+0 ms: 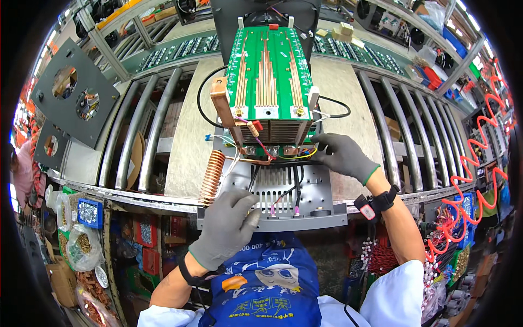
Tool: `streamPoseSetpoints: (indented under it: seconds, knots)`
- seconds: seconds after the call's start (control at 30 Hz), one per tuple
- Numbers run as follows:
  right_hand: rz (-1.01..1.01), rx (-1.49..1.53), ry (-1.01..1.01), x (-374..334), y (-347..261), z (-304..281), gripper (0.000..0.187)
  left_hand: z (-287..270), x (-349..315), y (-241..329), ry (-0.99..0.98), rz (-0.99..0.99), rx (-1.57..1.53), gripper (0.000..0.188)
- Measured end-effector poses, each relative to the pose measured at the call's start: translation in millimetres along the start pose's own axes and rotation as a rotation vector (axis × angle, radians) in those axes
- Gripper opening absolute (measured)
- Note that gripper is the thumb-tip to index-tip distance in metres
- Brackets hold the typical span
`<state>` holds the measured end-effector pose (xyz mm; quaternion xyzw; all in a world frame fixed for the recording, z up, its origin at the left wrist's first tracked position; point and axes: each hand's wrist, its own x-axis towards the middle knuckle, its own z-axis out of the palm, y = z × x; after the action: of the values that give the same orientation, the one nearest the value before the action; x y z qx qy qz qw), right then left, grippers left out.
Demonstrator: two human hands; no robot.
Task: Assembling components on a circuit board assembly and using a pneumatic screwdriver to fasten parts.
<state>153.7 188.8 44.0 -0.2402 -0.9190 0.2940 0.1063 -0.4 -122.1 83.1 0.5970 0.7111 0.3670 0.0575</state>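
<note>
Near left, a blue bin [100, 215] holds silvery pieces. Gloved left hand [224, 229] curls half-open near a copper coil [211, 177]; right hand [346, 156] is at wires [301, 157], grip unclear.

A roller-line workshop, lit from above.
The workstation is flanked by steel rollers on the left [140, 131] and on the right [378, 131], with pale boards [188, 163] laid between them. Behind, a green strip [384, 50] is lined with rows of small parts, and metal uprights [103, 46] are stood along it. Bright strip lights [473, 22] are seen at the upper right. Below the bench's left side, a blue bin [90, 224] and red bins [150, 261] are stored.
</note>
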Motion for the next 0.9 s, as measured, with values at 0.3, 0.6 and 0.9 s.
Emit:
streamPoseSetpoints:
  seconds: [0.3,0.6,0.9]
  knots:
    - [0.049,-0.013,0.083,14.0,-5.1,10.5,0.030,16.8,-1.3,-6.4,-0.060,0.027,0.063,0.019]
    - [-0.066,0.036,-0.089,-5.5,-49.1,-16.6,0.035,18.0,-2.4,-6.7,-0.046,0.012,0.071,0.016]
    - [-0.116,-0.202,-0.149,11.2,-42.7,3.2,0.028,17.6,-4.7,-8.5,-0.042,0.013,0.100,0.016]
